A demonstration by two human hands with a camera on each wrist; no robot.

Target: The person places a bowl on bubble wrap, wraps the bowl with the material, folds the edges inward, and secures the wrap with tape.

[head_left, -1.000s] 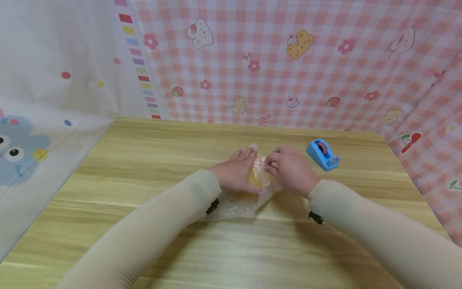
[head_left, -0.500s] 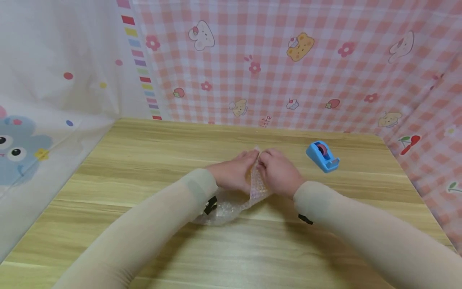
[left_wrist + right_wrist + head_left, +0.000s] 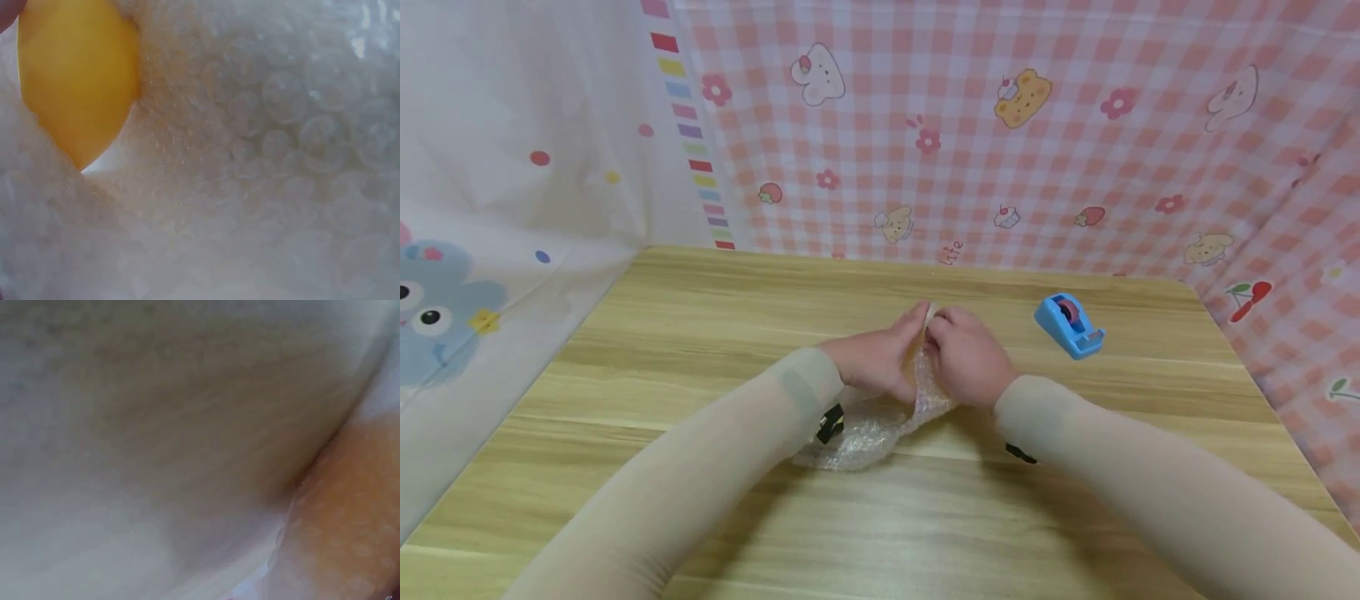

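A sheet of bubble wrap (image 3: pixel 868 437) lies on the table, partly folded up between the two hands. Within its folds shows a smooth yellow object (image 3: pixel 78 81) with a curved edge, uncovered in the left wrist view. In the right wrist view the yellow object (image 3: pixel 350 519) glows orange through the wrap. My left hand (image 3: pixel 880 358) holds the wrapped object from the left, thumb toward me and fingers on the far side. With curled fingers my right hand (image 3: pixel 970 354) grips the raised edge of the wrap, close to the left fingertips. Most of the object is hidden.
A blue tape dispenser (image 3: pixel 1070 325) with a pinkish roll stands on the wooden table (image 3: pixel 715 308), behind and to the right of the hands. A pink checked cloth (image 3: pixel 925 108) hangs along the back and right side, a white one (image 3: pixel 550 100) at left.
My right hand has moved left, drawing the wrap up and over the yellow object, which showed between the hands before. The left hand has shifted slightly left, and the wrap's near end with it.
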